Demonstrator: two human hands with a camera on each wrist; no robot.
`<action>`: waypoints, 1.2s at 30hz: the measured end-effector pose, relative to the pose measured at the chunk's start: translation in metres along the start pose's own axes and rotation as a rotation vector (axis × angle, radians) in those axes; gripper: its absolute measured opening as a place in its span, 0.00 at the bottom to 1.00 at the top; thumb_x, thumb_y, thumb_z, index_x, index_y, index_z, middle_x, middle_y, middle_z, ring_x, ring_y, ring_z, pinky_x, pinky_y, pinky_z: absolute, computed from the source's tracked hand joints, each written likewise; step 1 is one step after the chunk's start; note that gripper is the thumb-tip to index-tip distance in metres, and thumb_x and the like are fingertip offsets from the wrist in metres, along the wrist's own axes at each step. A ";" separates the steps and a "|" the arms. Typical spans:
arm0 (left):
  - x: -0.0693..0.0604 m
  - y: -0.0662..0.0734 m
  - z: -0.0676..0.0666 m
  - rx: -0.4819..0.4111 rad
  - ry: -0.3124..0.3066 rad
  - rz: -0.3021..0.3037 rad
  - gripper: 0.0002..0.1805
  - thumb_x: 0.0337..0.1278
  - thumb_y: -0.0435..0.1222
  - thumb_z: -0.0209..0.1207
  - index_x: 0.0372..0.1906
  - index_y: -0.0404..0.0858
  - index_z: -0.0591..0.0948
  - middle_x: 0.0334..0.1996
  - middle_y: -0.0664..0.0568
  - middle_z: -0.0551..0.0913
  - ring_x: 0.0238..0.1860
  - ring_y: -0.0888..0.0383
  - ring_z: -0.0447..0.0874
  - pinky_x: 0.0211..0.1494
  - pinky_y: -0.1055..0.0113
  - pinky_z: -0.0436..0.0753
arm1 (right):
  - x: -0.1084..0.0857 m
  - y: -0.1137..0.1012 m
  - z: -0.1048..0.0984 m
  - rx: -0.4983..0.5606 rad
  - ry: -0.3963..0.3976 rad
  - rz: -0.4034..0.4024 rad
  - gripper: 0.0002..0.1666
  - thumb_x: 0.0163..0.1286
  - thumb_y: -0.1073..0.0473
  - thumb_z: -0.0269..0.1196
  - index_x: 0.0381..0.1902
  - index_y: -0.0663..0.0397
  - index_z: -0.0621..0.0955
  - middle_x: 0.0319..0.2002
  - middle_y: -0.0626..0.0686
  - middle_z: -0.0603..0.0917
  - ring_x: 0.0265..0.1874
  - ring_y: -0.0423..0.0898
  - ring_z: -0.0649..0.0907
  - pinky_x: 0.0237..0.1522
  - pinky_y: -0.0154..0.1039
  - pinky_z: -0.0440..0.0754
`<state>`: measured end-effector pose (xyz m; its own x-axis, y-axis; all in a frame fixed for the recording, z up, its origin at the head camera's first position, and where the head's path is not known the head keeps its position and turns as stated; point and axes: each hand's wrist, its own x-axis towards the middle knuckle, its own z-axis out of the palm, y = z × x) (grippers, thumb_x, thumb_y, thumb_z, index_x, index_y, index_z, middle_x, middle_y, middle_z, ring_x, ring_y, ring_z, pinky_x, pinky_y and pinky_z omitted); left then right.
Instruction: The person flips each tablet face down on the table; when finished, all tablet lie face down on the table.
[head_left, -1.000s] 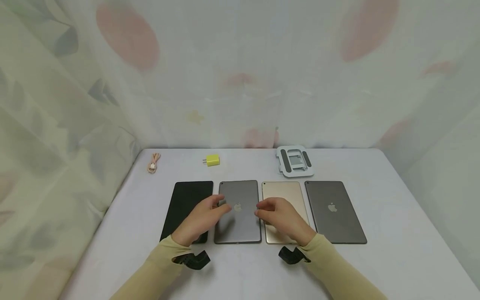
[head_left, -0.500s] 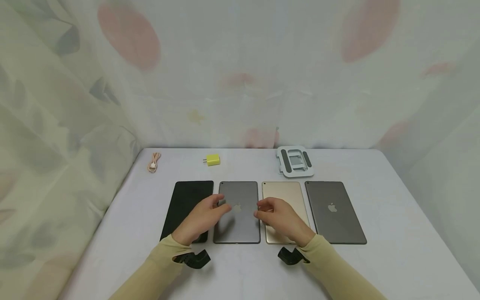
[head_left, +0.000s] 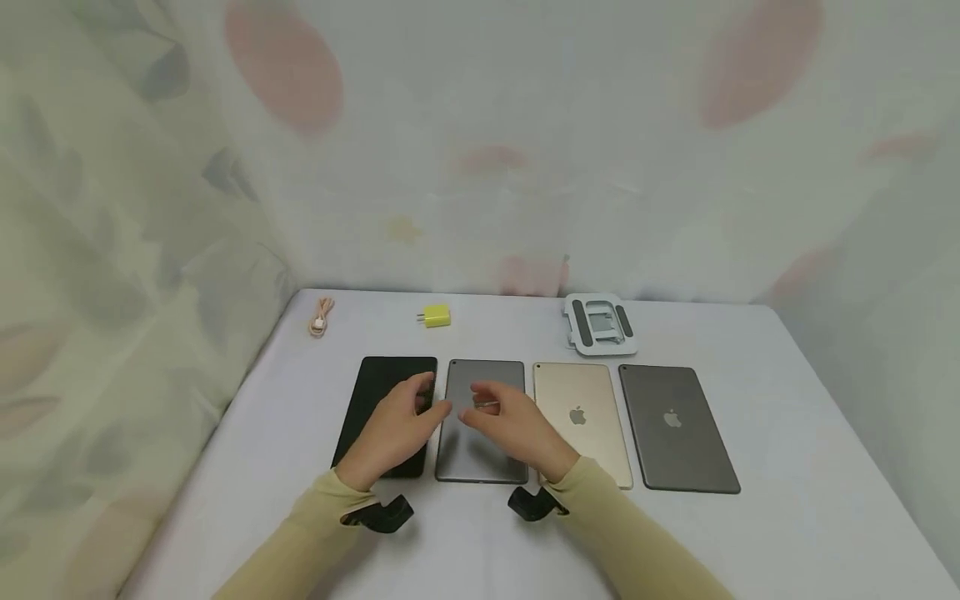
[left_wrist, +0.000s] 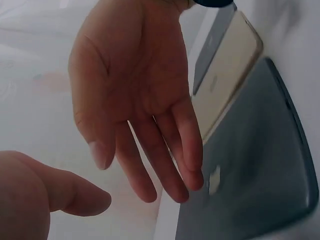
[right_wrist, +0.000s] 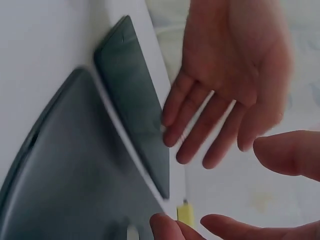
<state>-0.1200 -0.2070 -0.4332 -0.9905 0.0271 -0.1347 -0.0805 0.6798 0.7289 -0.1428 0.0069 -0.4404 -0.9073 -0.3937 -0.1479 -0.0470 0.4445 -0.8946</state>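
Four tablets lie in a row, so several in all: a black tablet (head_left: 378, 387) on the left, a grey tablet (head_left: 480, 465), a gold tablet (head_left: 596, 400) and a dark grey tablet (head_left: 678, 446) on the right. Above the black tablet hovers my left hand (head_left: 392, 427), its fingers relaxed and holding nothing. My right hand (head_left: 519, 427) is over the grey tablet, fingers loosely bent, also holding nothing. In the left wrist view, the right hand's palm (left_wrist: 140, 70) faces the camera. The right wrist view shows the left hand (right_wrist: 225, 65) with spread fingers.
Along the back of the white table (head_left: 750, 358) lie a pinkish coiled cable (head_left: 320, 318), a yellow charger plug (head_left: 436, 315) and a folded white stand (head_left: 600, 325) with dark pads. Patterned cloth (head_left: 150, 250) hangs at the back and sides.
My right hand has moved left, from the gold tablet's edge to over the grey tablet, uncovering the gold one's logo. The head view has shifted slightly. The tablets appear unmoved.
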 end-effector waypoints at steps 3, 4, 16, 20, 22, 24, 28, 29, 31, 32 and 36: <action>-0.003 -0.011 -0.011 0.061 0.046 0.003 0.39 0.78 0.49 0.59 0.82 0.33 0.66 0.75 0.34 0.74 0.73 0.36 0.78 0.71 0.37 0.80 | 0.008 -0.007 0.015 -0.008 -0.030 -0.011 0.39 0.77 0.43 0.67 0.76 0.59 0.75 0.70 0.61 0.83 0.65 0.56 0.87 0.63 0.56 0.86; -0.004 -0.016 -0.016 0.080 0.056 -0.004 0.39 0.78 0.49 0.59 0.82 0.32 0.66 0.75 0.32 0.74 0.73 0.34 0.76 0.72 0.36 0.79 | 0.010 -0.010 0.020 -0.010 -0.039 -0.012 0.39 0.77 0.43 0.66 0.77 0.58 0.75 0.71 0.61 0.83 0.65 0.56 0.87 0.62 0.56 0.86; -0.011 -0.058 -0.044 0.231 0.070 -0.200 0.46 0.75 0.52 0.57 0.81 0.23 0.61 0.73 0.16 0.61 0.70 0.16 0.61 0.66 0.25 0.73 | 0.016 -0.032 0.058 0.023 -0.130 -0.006 0.43 0.76 0.41 0.66 0.79 0.57 0.72 0.74 0.59 0.80 0.67 0.55 0.84 0.61 0.54 0.87; -0.011 -0.062 -0.046 0.233 0.056 -0.213 0.46 0.75 0.53 0.57 0.81 0.23 0.61 0.73 0.16 0.61 0.71 0.16 0.60 0.67 0.25 0.73 | 0.017 -0.032 0.063 0.026 -0.138 0.000 0.42 0.76 0.42 0.66 0.79 0.58 0.72 0.73 0.60 0.80 0.67 0.55 0.84 0.62 0.54 0.87; -0.011 -0.062 -0.047 0.232 0.049 -0.215 0.46 0.76 0.53 0.56 0.81 0.22 0.61 0.73 0.16 0.61 0.71 0.16 0.60 0.67 0.24 0.72 | 0.018 -0.031 0.064 0.013 -0.130 0.006 0.41 0.76 0.42 0.66 0.79 0.57 0.73 0.71 0.60 0.82 0.67 0.55 0.84 0.60 0.53 0.88; -0.011 -0.060 -0.048 0.234 0.040 -0.215 0.46 0.76 0.53 0.56 0.81 0.22 0.60 0.74 0.16 0.60 0.72 0.15 0.60 0.68 0.23 0.72 | 0.018 -0.030 0.064 0.001 -0.121 0.011 0.41 0.76 0.41 0.66 0.78 0.57 0.73 0.68 0.61 0.83 0.64 0.55 0.85 0.57 0.53 0.88; -0.010 -0.059 -0.049 0.245 0.035 -0.208 0.46 0.77 0.53 0.56 0.80 0.21 0.60 0.73 0.15 0.62 0.72 0.15 0.62 0.69 0.24 0.72 | 0.018 -0.029 0.062 -0.024 -0.103 0.020 0.41 0.76 0.41 0.66 0.78 0.57 0.74 0.63 0.61 0.85 0.54 0.51 0.85 0.50 0.48 0.86; -0.010 -0.059 -0.049 0.247 0.037 -0.204 0.46 0.77 0.53 0.56 0.80 0.21 0.61 0.73 0.15 0.63 0.72 0.15 0.63 0.70 0.24 0.73 | 0.018 -0.028 0.062 -0.029 -0.101 0.022 0.41 0.76 0.41 0.66 0.77 0.57 0.74 0.60 0.60 0.86 0.50 0.49 0.84 0.47 0.46 0.85; -0.009 -0.059 -0.050 0.248 0.041 -0.200 0.46 0.77 0.53 0.56 0.80 0.20 0.61 0.72 0.15 0.65 0.71 0.16 0.66 0.70 0.26 0.74 | 0.018 -0.028 0.062 -0.031 -0.099 0.024 0.41 0.75 0.41 0.66 0.77 0.58 0.75 0.57 0.58 0.86 0.46 0.47 0.82 0.42 0.42 0.83; -0.008 -0.060 -0.051 0.247 0.041 -0.198 0.46 0.76 0.53 0.56 0.79 0.20 0.62 0.71 0.15 0.67 0.71 0.17 0.68 0.70 0.26 0.75 | 0.018 -0.028 0.062 -0.030 -0.099 0.023 0.41 0.75 0.41 0.67 0.77 0.58 0.75 0.56 0.57 0.86 0.45 0.46 0.82 0.40 0.41 0.82; -0.004 -0.063 -0.054 0.184 0.022 -0.200 0.45 0.77 0.54 0.55 0.79 0.21 0.64 0.72 0.18 0.70 0.71 0.23 0.73 0.70 0.31 0.78 | 0.018 -0.026 0.061 -0.021 -0.096 0.017 0.41 0.75 0.40 0.66 0.77 0.58 0.75 0.55 0.56 0.87 0.51 0.49 0.85 0.41 0.41 0.83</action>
<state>-0.1172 -0.2896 -0.4420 -0.9594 -0.1354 -0.2472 -0.2547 0.7921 0.5547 -0.1326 -0.0614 -0.4455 -0.8638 -0.4609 -0.2035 -0.0418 0.4681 -0.8827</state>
